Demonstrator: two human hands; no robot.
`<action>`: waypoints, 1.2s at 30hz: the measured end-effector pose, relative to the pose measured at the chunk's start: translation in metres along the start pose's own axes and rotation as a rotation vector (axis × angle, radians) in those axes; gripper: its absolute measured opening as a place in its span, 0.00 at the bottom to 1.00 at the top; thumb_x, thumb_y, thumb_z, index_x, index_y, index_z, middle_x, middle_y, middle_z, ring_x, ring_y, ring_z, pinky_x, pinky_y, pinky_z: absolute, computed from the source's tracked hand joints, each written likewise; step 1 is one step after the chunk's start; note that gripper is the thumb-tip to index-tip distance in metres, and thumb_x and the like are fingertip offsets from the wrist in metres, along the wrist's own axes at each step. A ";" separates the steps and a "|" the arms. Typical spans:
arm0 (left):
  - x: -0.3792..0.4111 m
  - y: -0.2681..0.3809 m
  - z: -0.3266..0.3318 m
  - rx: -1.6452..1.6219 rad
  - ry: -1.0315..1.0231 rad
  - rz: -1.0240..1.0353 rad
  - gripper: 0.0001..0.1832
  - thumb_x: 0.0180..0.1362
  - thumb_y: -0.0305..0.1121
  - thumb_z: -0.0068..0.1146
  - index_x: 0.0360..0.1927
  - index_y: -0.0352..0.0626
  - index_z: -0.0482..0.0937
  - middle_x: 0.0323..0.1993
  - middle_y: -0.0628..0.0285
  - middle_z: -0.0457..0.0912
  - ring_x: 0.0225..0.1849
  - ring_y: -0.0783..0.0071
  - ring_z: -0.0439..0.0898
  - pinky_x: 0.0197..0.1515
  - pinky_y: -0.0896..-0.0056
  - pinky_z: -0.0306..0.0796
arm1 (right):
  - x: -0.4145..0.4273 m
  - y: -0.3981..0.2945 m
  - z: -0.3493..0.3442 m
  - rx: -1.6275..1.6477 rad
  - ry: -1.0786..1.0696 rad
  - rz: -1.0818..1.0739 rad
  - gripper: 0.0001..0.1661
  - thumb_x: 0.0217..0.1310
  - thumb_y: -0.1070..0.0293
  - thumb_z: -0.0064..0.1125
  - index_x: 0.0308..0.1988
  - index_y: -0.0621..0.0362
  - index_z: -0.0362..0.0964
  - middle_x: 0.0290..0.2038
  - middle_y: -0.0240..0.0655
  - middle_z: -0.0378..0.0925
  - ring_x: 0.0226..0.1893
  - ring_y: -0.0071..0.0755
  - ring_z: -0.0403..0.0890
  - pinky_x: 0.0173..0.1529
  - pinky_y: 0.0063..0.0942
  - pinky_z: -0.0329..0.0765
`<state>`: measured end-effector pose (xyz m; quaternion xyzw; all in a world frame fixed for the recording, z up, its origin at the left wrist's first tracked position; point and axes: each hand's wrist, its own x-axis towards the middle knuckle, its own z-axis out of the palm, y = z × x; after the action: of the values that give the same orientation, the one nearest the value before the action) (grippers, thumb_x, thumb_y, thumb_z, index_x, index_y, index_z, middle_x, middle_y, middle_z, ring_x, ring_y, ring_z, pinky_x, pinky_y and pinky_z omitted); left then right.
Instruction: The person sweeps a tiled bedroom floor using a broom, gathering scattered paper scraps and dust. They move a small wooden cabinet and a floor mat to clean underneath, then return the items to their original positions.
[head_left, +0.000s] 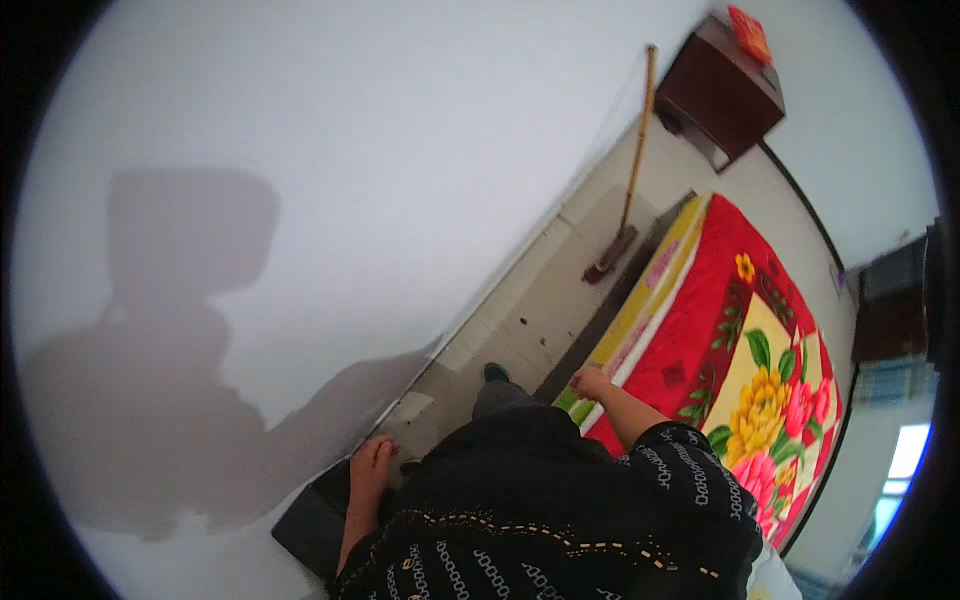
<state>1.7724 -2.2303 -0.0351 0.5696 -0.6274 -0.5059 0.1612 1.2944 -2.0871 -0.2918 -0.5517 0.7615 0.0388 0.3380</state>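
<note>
My left hand (373, 459) hangs low beside the white wall, its fingers curled with nothing seen in them. Below it is a dark box-like object (313, 517), partly hidden by my arm. My right hand (592, 382) is over the near side edge of a bed, loosely curled and holding nothing visible; whether it touches the bedding is unclear. A red blanket with large printed flowers (757, 405) covers the mattress (652, 285), whose side is yellow and patterned. Ahead, a broom with a bamboo-like handle (636, 161) stands with its dark reddish head (611, 255) on the floor.
A narrow strip of tiled floor (495, 330) runs between wall and bed, with several dark bits (542, 341) on it. At the far end stands a dark brown cabinet (716, 94) with an orange-red packet (748, 34) on top. My shoe (495, 371) is on the tiles.
</note>
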 end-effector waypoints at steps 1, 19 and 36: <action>0.021 0.033 0.012 0.109 -0.069 0.057 0.11 0.61 0.33 0.49 0.40 0.38 0.77 0.34 0.55 0.81 0.37 0.62 0.81 0.41 0.66 0.72 | -0.018 0.036 0.001 0.130 -0.074 0.131 0.14 0.47 0.63 0.55 0.35 0.56 0.80 0.27 0.40 0.81 0.22 0.40 0.82 0.30 0.35 0.78; 0.210 0.135 0.138 0.303 -0.458 0.156 0.11 0.57 0.31 0.53 0.40 0.36 0.79 0.37 0.51 0.81 0.40 0.59 0.80 0.44 0.65 0.72 | -0.092 0.110 -0.070 0.631 0.237 0.462 0.18 0.50 0.66 0.51 0.42 0.56 0.77 0.37 0.43 0.80 0.38 0.42 0.81 0.44 0.34 0.76; 0.338 0.072 0.234 0.378 -0.462 -0.319 0.15 0.60 0.38 0.49 0.45 0.40 0.76 0.38 0.54 0.79 0.42 0.58 0.79 0.46 0.63 0.71 | 0.305 0.224 -0.532 0.454 0.710 0.168 0.34 0.45 0.64 0.63 0.53 0.59 0.62 0.45 0.47 0.72 0.46 0.51 0.74 0.50 0.42 0.71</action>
<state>1.4489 -2.4333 -0.2046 0.5508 -0.6330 -0.5152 -0.1748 0.8001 -2.4783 -0.1235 -0.3785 0.8621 -0.2946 0.1635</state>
